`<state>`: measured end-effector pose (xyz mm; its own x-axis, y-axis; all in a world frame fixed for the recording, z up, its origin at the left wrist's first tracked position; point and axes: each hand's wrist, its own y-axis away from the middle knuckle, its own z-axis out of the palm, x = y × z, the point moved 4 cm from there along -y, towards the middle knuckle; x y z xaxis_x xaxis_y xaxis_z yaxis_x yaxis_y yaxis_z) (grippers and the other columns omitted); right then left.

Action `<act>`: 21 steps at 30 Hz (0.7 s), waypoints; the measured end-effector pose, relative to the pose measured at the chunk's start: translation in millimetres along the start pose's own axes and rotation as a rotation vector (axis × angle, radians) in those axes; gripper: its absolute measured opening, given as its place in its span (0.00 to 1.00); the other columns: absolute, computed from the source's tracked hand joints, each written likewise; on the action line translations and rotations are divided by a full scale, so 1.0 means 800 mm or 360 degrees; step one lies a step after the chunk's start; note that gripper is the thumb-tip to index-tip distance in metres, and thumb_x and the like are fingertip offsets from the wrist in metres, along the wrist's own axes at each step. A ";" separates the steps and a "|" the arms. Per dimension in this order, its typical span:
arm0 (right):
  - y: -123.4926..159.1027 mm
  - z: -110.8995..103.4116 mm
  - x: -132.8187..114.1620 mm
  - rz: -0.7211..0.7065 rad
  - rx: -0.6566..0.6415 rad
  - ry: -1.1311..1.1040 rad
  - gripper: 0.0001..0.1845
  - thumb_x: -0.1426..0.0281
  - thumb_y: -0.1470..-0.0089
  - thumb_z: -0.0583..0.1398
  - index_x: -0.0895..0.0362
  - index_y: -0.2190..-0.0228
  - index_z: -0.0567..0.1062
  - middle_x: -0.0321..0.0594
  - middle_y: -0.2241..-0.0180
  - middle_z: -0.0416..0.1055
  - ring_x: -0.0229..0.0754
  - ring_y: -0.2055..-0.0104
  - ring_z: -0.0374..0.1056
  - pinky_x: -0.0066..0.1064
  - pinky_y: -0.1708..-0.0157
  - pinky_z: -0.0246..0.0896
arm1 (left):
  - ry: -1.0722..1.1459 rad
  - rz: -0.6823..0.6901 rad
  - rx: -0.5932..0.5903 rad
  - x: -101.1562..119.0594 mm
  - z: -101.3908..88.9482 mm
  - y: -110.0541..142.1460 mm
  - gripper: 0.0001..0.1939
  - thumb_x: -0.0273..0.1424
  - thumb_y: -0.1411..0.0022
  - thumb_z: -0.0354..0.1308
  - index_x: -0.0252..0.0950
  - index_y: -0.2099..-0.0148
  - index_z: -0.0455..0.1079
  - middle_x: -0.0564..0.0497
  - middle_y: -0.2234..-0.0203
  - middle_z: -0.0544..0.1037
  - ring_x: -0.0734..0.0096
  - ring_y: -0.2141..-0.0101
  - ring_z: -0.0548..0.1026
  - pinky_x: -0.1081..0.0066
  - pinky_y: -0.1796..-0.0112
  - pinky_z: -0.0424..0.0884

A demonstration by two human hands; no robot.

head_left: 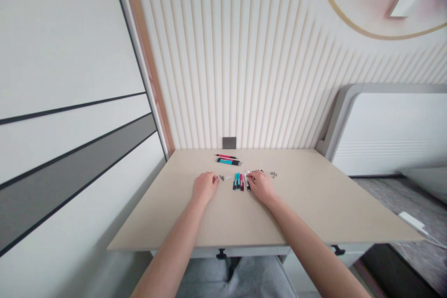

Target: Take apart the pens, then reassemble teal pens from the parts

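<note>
My left hand [205, 185] rests on the desk with its fingers curled together; anything inside them is too small to make out. Just right of its fingertips lie small dark grey pieces [221, 178] and small white pieces [228, 177]. A short row of pen barrels stands between my hands: turquoise ones [236, 181], a red one [241, 182] and a white one [247, 181]. My right hand [261, 185] is closed at the top of the white barrel, fingertips pinched among white pieces partly hidden by it. Beyond it sit small grey cone-like pieces [274, 174].
Whole pens lie farther back: a red pen [226, 156] and a group of turquoise and black pens [228, 161]. The beige desk [314, 205] meets a ribbed wall with a dark socket [229, 143]. A white cabinet [70, 158] borders the left side.
</note>
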<state>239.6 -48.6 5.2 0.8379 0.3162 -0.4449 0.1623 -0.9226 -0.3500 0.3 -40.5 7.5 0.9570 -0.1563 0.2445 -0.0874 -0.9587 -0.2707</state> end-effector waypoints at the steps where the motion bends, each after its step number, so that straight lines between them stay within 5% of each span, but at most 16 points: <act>1: -0.007 0.002 -0.003 -0.0014 -0.0015 0.0045 0.14 0.72 0.40 0.52 0.55 0.62 0.78 0.42 0.60 0.75 0.41 0.56 0.67 0.28 0.54 0.55 | 0.0005 0.0003 -0.0010 0.000 0.000 0.000 0.10 0.36 0.36 0.53 0.38 0.64 0.72 0.48 0.67 0.77 0.66 0.64 0.73 0.69 0.61 0.63; 11: -0.092 0.025 -0.027 0.0030 -0.0268 0.0387 0.17 0.74 0.42 0.54 0.52 0.55 0.77 0.45 0.54 0.73 0.46 0.50 0.65 0.32 0.53 0.54 | 0.0094 0.0086 0.0012 0.005 -0.003 -0.002 0.15 0.39 0.36 0.54 0.39 0.50 0.70 0.46 0.57 0.74 0.62 0.54 0.71 0.68 0.55 0.64; 15: -0.102 0.033 -0.025 0.0025 -0.0295 0.0413 0.16 0.74 0.43 0.55 0.52 0.56 0.77 0.46 0.55 0.74 0.47 0.51 0.66 0.34 0.52 0.53 | 0.0142 0.0241 -0.0057 0.009 0.003 -0.007 0.22 0.41 0.37 0.56 0.41 0.43 0.67 0.45 0.53 0.72 0.61 0.51 0.70 0.67 0.52 0.63; 21: -0.105 0.037 -0.016 0.0011 -0.0292 0.0425 0.15 0.71 0.43 0.56 0.53 0.56 0.77 0.46 0.56 0.74 0.47 0.51 0.66 0.34 0.52 0.53 | 0.0225 0.0360 -0.0127 0.009 0.012 -0.016 0.17 0.39 0.35 0.55 0.42 0.46 0.71 0.47 0.55 0.74 0.62 0.53 0.70 0.67 0.51 0.64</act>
<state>199.7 31.0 16.0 0.9425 0.2631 -0.2062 0.2270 -0.9566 -0.1828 11.1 -27.3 3.4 0.8629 -0.3950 0.3153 -0.3215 -0.9103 -0.2606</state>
